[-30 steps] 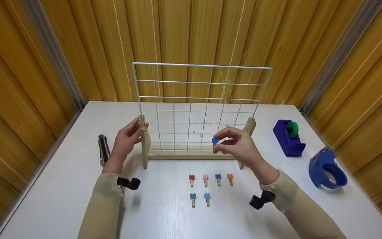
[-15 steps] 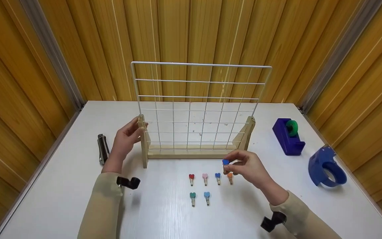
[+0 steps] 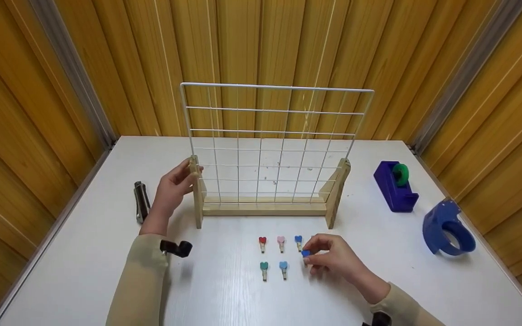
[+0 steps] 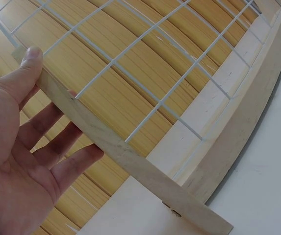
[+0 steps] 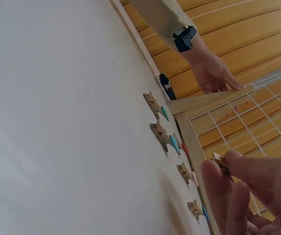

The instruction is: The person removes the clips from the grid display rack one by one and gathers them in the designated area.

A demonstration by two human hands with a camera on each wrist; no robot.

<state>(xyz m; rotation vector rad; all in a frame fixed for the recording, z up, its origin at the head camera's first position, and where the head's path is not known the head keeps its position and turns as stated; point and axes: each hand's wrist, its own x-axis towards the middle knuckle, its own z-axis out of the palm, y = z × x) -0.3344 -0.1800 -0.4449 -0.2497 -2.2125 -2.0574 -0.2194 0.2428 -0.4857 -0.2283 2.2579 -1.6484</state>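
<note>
My right hand (image 3: 338,259) pinches a small wooden clothespin with a blue heart (image 3: 306,253) between thumb and fingers, low over the table. Beside it two rows of heart clothespins lie on the table: red (image 3: 262,244), pink (image 3: 281,244) and dark blue (image 3: 298,243) behind, green (image 3: 264,270) and light blue (image 3: 283,270) in front. The orange one is hidden behind my right hand. My left hand (image 3: 173,188) holds the left wooden post (image 4: 101,134) of a stand, thumb on its near edge and fingers behind. A white wire grid (image 3: 261,166) rises from this stand.
A purple tape dispenser (image 3: 394,192) with a green roll stands at the right, with a blue tape ring (image 3: 447,231) in front of it. A dark stapler-like tool (image 3: 142,202) lies left of my left hand. Wood-look walls (image 3: 243,45) enclose the white table (image 3: 224,290).
My right hand has moved away from the grid, down and toward me, carrying the blue heart clothespin, and now covers the orange one. The left hand has stayed on the post.
</note>
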